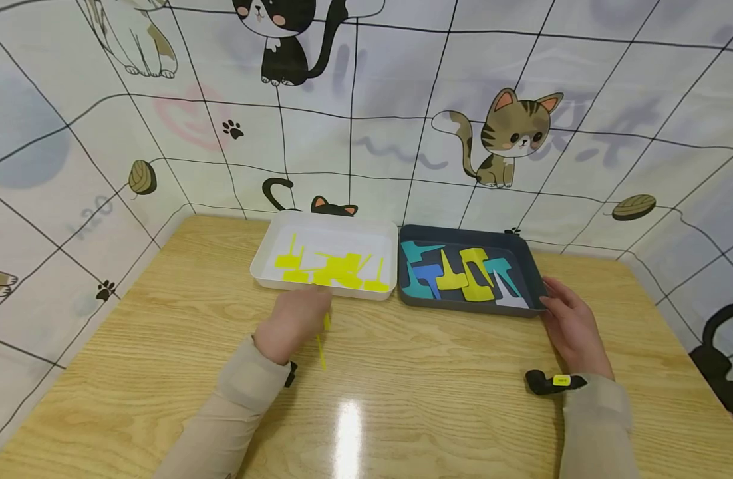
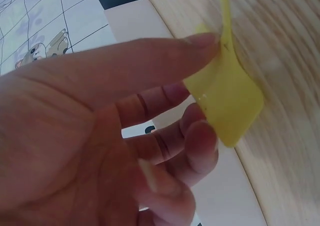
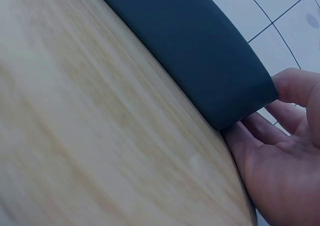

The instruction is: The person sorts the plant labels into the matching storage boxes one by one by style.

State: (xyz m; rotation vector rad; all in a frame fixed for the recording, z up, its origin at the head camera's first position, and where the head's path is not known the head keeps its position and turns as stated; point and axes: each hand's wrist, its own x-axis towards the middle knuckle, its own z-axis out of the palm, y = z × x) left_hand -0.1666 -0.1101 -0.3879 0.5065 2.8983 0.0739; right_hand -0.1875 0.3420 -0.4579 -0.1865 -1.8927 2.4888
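Note:
My left hand (image 1: 294, 319) pinches a yellow T-shaped plant label (image 2: 227, 96) between thumb and fingers, just in front of the white tray (image 1: 327, 233). The label's thin stem points toward me in the head view. Several more yellow plant labels (image 1: 342, 269) lie overlapping in that tray. To its right stands a dark grey tray (image 1: 462, 236) with teal labels (image 1: 417, 251), a blue label (image 1: 428, 273), yellow labels (image 1: 453, 279) and a white label (image 1: 510, 296). My right hand (image 1: 576, 329) holds this tray's front right corner, thumb and fingers about the wall (image 3: 200, 51).
Both trays stand side by side at the back of a wooden table (image 1: 414, 386). Behind it hangs a white grid-lined cloth (image 1: 390, 146) printed with cats. Dark straps circle both wrists, including the right wrist strap (image 1: 546, 382).

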